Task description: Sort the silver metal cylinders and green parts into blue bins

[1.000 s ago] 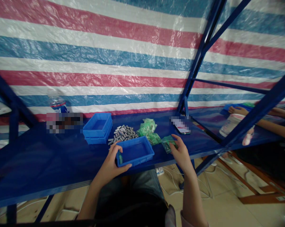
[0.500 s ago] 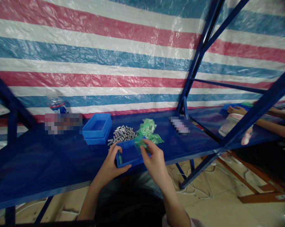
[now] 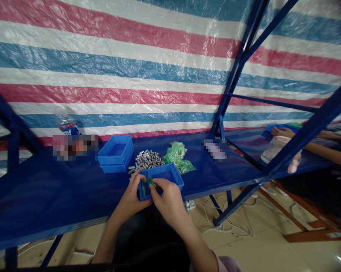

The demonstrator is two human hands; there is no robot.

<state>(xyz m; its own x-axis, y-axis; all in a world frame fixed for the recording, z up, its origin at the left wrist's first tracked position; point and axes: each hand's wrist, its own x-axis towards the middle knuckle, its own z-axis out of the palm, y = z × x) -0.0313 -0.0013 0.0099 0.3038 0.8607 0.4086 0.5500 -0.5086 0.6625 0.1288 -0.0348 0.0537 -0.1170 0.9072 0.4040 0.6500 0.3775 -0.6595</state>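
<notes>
your left hand (image 3: pixel 133 195) grips the left end of a blue tray (image 3: pixel 178 178) near the table's (image 3: pixel 59 196) front edge; your right hand (image 3: pixel 170 198) pinches a green packet (image 3: pixel 150 180) over it, close to metal pieces (image 3: pixel 149 160). a firm rim hold and light pinch should give best control.

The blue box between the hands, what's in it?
In the blue box, something green sits by the left hand. The right hand holds a green packet. What the fingers cover can't be seen.
</notes>
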